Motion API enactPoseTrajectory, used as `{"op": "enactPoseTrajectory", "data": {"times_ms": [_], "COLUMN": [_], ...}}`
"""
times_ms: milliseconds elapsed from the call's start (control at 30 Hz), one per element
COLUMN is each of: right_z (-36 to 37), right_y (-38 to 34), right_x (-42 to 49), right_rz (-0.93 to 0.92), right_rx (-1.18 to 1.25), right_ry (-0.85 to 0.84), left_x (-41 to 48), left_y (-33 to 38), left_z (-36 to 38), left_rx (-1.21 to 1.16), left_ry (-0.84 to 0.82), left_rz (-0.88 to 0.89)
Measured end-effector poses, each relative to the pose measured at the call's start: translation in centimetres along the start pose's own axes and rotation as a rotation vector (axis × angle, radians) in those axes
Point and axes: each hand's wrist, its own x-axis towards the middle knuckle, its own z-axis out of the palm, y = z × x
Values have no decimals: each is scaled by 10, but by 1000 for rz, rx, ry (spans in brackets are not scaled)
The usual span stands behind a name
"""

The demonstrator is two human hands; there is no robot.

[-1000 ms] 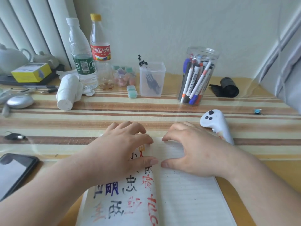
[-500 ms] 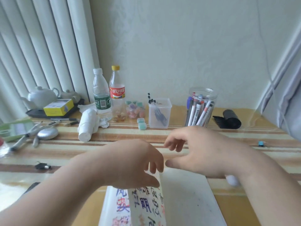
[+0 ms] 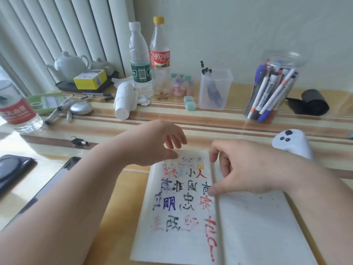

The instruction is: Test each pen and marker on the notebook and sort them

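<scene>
An open notebook (image 3: pixel 191 207) lay flat on the striped table (image 3: pixel 210 121) in front of the person; half a second before, its left page had been standing lifted under the fingers, and it now lay down flat, showing rows of characters in black, blue and red ink; the right page was nearly blank, with a few dark specks; the view had also dropped lower and swung left, so that a water bottle with a red label (image 3: pixel 17 111) now showed at the left edge, cut off by the frame; the left hand (image 3: pixel 158 144) hovered just above the top left corner of the notebook, fingers loosely curled and grasping nothing; the right hand (image 3: pixel 244 169) rested at the centre fold, thumb tip pressed on the paper, fingers bent, nothing in it; at the back right a clear jar of pens and markers (image 3: pixel 271 90) stood upright, well apart from the notebook; a square clear container (image 3: pixel 214 88) near the middle of the table held a few dark pens, blurred through the plastic; loose markers (image 3: pixel 63 108) lay at the left; a white controller (image 3: pixel 292 144) sat partly hidden behind the right wrist; the notebook's lower edge ran out of view
</scene>
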Motion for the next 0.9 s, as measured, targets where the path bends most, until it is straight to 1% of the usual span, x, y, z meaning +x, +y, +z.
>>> {"op": "enactPoseTrajectory", "data": {"times_ms": [200,367,500,633,900], "right_z": [4,9,-2,-4,2], "right_y": [-3,-4,-6,-5,-3], "right_x": [0,-6,-2,-5,0], "right_rz": [10,19,19,27,-4], "right_rx": [22,49,37,30,56], "right_ry": [-22,-74,-30,-23,-16], "left_x": [-5,-11,-6,-4,-7], "left_y": [-4,-3,-2,0,4], "left_z": [1,13,6,7,10], "left_rx": [-37,-17,-20,-40,8], "left_ry": [60,61,121,119,164], "left_rz": [-7,-5,-25,-38,25]}}
